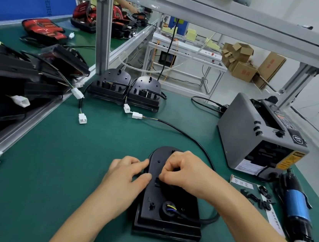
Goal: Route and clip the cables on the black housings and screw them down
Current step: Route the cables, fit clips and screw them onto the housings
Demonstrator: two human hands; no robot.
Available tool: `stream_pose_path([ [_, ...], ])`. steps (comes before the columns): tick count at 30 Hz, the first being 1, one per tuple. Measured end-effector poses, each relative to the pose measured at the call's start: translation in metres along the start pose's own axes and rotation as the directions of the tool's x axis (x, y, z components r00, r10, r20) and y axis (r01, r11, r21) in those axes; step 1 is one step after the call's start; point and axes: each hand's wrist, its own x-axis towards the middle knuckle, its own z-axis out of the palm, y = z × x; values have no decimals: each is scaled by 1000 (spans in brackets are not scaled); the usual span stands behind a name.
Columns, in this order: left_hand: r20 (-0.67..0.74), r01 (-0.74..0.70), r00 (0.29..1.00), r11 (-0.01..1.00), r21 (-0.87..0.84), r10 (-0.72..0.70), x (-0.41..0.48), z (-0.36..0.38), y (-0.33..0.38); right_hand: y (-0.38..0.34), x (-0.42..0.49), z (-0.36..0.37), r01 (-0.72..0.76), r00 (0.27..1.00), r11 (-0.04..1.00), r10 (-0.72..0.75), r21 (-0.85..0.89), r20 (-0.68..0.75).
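On the table (68,170) before us, we are only clipping so far: our right hand (186,170) is closing a pinching grip on something small, likely a clip, at the middle of the black housing (150,193), our left hand (126,171) is pressing thumb and forefinger to its edge, its cable (192,140) is trailing loose, and the screwdriver (297,206) is lying untouched.

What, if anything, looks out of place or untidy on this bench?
Nothing looks damaged or spilled. Only the small black clips lie scattered loose beside the screwdriver, and the piled housings on the left sit tilted, their white connectors trailing past the rail.
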Motion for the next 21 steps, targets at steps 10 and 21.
stream_pose_path([
  [10, 10, 16, 1000, 1000, -2, -16, 0, -1, 1, -1, 0, 1, -5, 1000, 1000, 5, 25, 3],
  [21, 24, 36, 999, 999, 28, -37, -1, -4, 4, -5, -3, 0, -50, 998, 996, 48, 80, 26],
])
